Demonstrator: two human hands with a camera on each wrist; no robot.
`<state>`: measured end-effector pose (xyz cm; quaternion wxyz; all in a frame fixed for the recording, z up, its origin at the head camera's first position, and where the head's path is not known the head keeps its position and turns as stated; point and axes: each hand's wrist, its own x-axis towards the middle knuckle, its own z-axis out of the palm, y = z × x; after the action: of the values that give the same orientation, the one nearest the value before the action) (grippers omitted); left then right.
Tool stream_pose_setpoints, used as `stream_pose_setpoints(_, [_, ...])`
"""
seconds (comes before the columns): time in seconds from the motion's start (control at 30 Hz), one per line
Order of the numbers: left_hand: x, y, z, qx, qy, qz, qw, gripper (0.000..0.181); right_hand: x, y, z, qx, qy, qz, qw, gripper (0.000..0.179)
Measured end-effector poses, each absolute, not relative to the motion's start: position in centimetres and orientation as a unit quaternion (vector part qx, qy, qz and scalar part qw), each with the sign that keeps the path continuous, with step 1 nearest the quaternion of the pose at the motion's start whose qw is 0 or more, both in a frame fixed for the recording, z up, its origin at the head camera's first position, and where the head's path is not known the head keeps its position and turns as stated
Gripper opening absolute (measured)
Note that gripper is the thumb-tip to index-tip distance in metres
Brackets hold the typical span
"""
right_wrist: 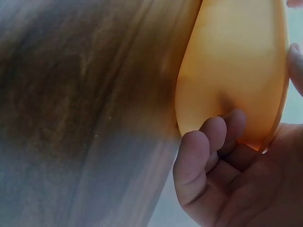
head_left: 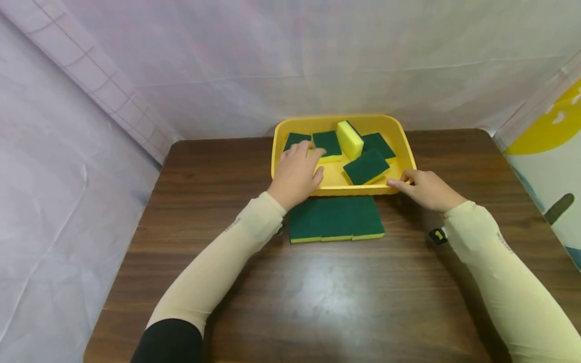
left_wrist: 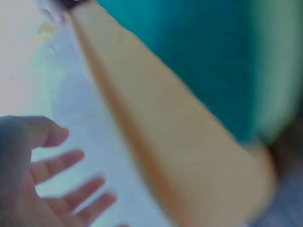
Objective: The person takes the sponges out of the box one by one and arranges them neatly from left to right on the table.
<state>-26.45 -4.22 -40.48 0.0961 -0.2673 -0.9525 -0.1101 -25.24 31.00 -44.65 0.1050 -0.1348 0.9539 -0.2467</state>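
Note:
A yellow plastic tray [head_left: 336, 191] at the table's back holds several green-and-yellow scouring sponges. One sponge [head_left: 350, 141] stands on edge, another [head_left: 366, 167] lies askew in front of it. My left hand [head_left: 297, 174] reaches over the tray's front left side, above a sponge [head_left: 297, 138] it partly hides. In the left wrist view its fingers [left_wrist: 61, 165] are spread, with nothing seen between them. My right hand [head_left: 424, 189] grips the rim at the tray's front right corner; its curled fingers [right_wrist: 191, 153] lie against the outer wall [right_wrist: 236, 56].
Three sponges [head_left: 336, 217] lie side by side, green face up, just before the tray on the brown wooden table [head_left: 327, 292]. White cloth [head_left: 272, 65] hangs close behind the tray. A small black tag [head_left: 438, 236] shows at my right wrist.

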Motion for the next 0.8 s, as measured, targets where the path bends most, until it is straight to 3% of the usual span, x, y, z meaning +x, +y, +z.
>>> stream_pose_setpoints(0.23, [-27.0, 1.3, -38.2, -0.356, -0.932, -0.062, 0.000, 0.048, -25.3, 30.8, -44.8, -0.135, 0.952, -0.250, 0.113, 0.059])
stream_pose_setpoints(0.5, [-29.0, 5.7, -37.5, -0.345, -0.930, 0.009, -0.128, 0.069, -25.2, 30.1, -44.5, -0.140, 0.946, -0.254, 0.144, 0.058])
stream_pose_setpoints(0.8, [-31.4, 8.2, -38.7, -0.328, -0.928, 0.058, -0.170, 0.075, -25.3, 29.6, -44.4, -0.139, 0.941, -0.264, 0.161, 0.055])
